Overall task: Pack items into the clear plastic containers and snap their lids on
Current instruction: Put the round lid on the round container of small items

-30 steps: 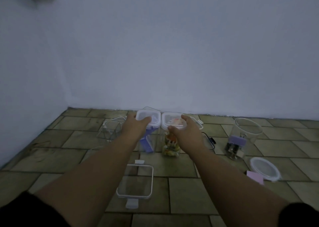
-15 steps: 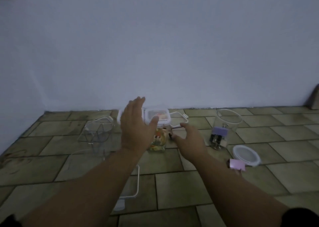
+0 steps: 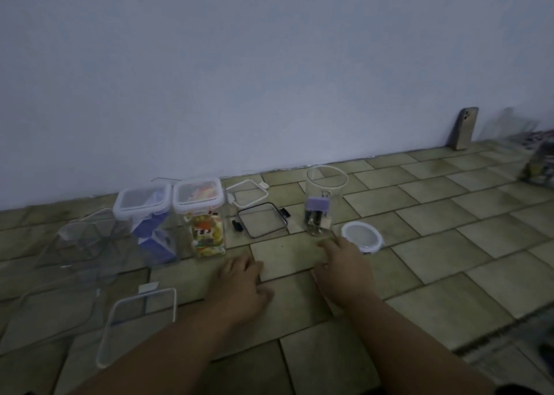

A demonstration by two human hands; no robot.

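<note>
While the left hand [image 3: 239, 286] and right hand [image 3: 344, 268] are hovering low over the floor [image 3: 449, 244], grips loose and empty, the round lid [image 3: 362, 237] is lying just beside the open round container [image 3: 325, 202]. It's looking light, stiff and slick, so I'm guessing pinching the rim is the way to go.

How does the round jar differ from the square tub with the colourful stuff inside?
The round jar stands open, its round lid lying on the floor beside it; the square tub has its square lid on. The jar is cylindrical, the tub box-shaped. The jar holds a few purple and dark items low down; the tub is mostly full of colourful ones. Both are clear and stand upright on the tiled floor.
</note>
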